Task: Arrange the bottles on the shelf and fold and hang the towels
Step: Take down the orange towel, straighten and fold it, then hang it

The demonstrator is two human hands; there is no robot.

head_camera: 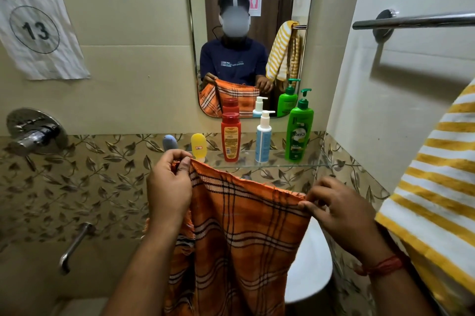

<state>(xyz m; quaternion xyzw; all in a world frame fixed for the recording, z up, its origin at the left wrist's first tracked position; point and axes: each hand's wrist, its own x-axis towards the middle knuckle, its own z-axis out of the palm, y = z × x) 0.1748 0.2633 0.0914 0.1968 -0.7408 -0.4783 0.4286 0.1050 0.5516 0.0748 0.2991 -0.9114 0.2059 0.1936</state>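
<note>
Both hands, left (168, 188) and right (339, 209), pinching the orange checked towel (244, 238) top corners

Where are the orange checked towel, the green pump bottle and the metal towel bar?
orange checked towel (246, 233): head view, middle of the hanging cloth.
green pump bottle (299, 133): head view, label on its body.
metal towel bar (416, 20): head view, bare rod near its wall mount.
</note>
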